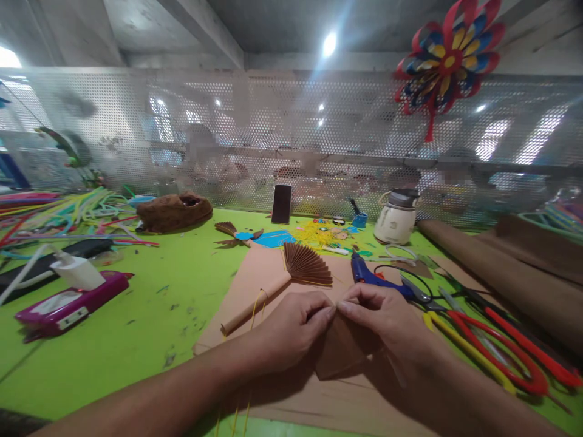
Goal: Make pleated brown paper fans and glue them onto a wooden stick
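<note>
My left hand (304,328) and my right hand (387,315) meet at the middle of the table, fingertips pinched together along the top edge of a brown paper piece (341,352). The piece hangs below the fingers, partly hidden by the right hand. Just beyond my left hand lies a rolled paper tube (255,302) with a pleated brown paper fan (307,266) at its far end and yellow string (261,301) looped about it. Under everything is a large sheet of light brown paper (300,397).
Right of my hands lie a blue glue gun (376,276), red-handled scissors (496,355) and brown paper rolls (501,273). A white jar (395,221), a phone (281,204) and yellow scraps (321,235) stand or lie farther back. At left are a purple power strip (75,306) and a brown pouch (175,211).
</note>
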Demonstrator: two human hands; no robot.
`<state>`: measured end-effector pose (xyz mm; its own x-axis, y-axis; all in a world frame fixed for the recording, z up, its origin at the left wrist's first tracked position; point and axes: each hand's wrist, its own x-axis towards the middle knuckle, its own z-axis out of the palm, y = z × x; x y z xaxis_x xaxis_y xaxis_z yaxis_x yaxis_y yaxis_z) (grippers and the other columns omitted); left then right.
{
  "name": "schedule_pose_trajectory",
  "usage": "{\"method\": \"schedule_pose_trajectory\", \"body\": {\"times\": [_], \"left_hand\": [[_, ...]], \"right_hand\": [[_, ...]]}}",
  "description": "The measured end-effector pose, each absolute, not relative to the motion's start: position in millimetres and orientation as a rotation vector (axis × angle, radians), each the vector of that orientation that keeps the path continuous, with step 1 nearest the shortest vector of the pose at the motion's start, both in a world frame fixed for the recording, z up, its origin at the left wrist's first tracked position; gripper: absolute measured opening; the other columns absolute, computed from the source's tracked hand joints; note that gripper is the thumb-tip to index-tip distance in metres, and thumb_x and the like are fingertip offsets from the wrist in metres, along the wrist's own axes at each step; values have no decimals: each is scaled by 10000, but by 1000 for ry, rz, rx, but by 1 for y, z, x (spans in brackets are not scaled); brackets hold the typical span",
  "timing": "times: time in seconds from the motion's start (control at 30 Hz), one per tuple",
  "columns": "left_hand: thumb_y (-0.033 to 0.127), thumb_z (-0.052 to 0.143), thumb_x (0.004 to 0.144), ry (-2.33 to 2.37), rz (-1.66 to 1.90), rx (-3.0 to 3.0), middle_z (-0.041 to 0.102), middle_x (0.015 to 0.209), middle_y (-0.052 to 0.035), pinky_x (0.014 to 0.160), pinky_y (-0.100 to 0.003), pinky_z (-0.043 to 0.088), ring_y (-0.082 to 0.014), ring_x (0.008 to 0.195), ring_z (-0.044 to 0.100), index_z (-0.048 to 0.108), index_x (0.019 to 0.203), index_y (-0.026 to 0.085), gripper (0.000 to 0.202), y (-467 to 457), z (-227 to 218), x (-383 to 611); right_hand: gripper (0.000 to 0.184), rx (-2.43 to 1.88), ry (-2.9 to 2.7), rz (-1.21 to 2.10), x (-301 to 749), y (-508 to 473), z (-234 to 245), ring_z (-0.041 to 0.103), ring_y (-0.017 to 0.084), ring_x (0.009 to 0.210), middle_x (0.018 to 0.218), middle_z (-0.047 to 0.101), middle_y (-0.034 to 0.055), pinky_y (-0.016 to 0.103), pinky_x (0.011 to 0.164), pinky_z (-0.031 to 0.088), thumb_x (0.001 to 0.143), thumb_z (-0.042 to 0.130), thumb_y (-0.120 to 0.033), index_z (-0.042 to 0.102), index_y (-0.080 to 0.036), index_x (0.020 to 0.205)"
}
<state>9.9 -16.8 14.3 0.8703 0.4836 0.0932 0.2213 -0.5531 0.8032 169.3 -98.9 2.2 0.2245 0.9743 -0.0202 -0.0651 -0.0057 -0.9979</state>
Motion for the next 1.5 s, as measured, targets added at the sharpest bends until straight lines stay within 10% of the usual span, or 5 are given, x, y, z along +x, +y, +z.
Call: {"method": "schedule_pose_trajectory", "body": {"times": [1.13,1.5], "left_hand": [[451,540,813,420,305,1627,606,824,-77,683,-301,382,-163,731,504,588,804,118,337,-9,-3,16],[426,496,834,467,279,1838,522,705,-1,583,-264,306,-120,647,434,513,717,156,295,-11,5,12]], "right_hand": [[255,-1381,-1298,841,173,-98,3,523,140,621,670,626,25,259,578,407,779,638,-389,673,-152,691],[282,-1372,-1129,907,167,-99,7,468,110,530,544,563,-7,245,509,355,616,756,-385,618,-147,554]]}}
